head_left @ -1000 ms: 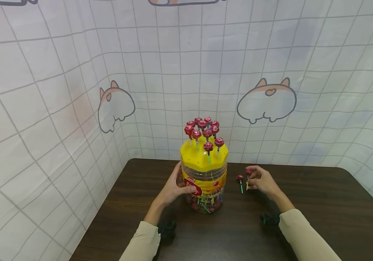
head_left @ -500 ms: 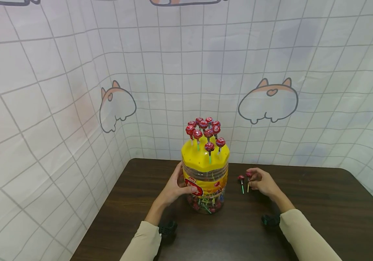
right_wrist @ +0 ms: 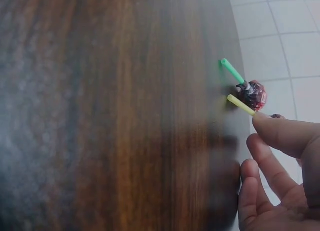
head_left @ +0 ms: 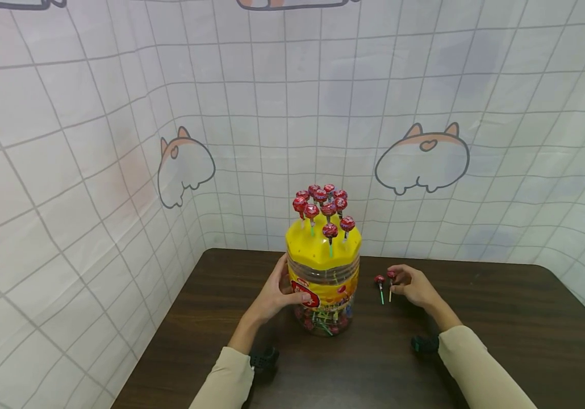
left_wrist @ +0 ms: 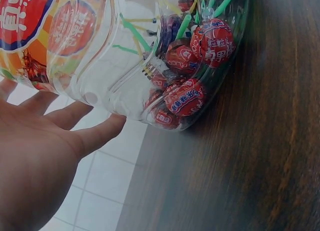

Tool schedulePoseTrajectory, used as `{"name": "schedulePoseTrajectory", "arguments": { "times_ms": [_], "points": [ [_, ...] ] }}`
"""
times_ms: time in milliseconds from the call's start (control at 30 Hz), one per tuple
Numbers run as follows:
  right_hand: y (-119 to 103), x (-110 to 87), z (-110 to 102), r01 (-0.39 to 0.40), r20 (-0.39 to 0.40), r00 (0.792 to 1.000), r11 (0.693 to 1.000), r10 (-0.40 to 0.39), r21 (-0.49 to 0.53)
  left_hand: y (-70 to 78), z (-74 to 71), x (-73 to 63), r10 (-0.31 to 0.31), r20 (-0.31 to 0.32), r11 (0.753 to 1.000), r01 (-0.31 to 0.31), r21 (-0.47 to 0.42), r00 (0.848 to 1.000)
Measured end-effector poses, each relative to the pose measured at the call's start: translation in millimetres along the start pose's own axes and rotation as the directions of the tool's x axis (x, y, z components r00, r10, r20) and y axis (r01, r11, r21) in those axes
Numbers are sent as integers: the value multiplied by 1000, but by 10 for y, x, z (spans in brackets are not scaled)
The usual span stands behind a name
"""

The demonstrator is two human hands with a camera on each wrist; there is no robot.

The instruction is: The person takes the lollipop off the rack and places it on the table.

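Observation:
A clear plastic candy jar (head_left: 341, 291) with a yellow lid (head_left: 310, 251) stands upright on the table. Several red-wrapped lollipops (head_left: 328, 210) stick up out of the lid, and more lollipops (left_wrist: 185, 97) lie loose at the jar's bottom. My left hand (head_left: 274, 295) holds the jar's left side, thumb across the front label. To the right of the jar, my right hand (head_left: 414, 286) pinches a lollipop with a yellow stick (right_wrist: 241, 105) near its head, which the thumb mostly hides in the right wrist view. Beside it lies a lollipop with a green stick (right_wrist: 252, 95).
The dark wooden table (head_left: 502, 318) extends to both sides and in front of the jar. Behind it hangs a white grid-patterned cloth (head_left: 292, 113) with cartoon animal drawings. A dark band (head_left: 263, 359) is on each wrist.
My right hand has lowered the yellow-stick lollipop slightly, next to the green-stick one. The left hand stays on the jar; the head view has shifted a little.

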State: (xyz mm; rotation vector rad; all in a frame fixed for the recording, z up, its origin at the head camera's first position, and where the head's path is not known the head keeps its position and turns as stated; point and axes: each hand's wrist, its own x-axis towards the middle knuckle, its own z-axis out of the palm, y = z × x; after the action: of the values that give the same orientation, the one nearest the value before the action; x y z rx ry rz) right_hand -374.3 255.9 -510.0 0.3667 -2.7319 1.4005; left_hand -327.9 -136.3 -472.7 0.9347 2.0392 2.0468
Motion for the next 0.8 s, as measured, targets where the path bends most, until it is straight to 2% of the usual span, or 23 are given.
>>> {"name": "schedulePoseTrajectory", "arguments": {
  "times_ms": [467,800],
  "points": [
    [-33,-30,-18,-38,46,998,997,41,-71,-12,4,0,-4,-1,1000,4,-5,1000],
    [-25,-4,1,-77,38,996,993,80,-93,-20,-2,16,-2,1,1000,2,1,1000]
  ]
}}
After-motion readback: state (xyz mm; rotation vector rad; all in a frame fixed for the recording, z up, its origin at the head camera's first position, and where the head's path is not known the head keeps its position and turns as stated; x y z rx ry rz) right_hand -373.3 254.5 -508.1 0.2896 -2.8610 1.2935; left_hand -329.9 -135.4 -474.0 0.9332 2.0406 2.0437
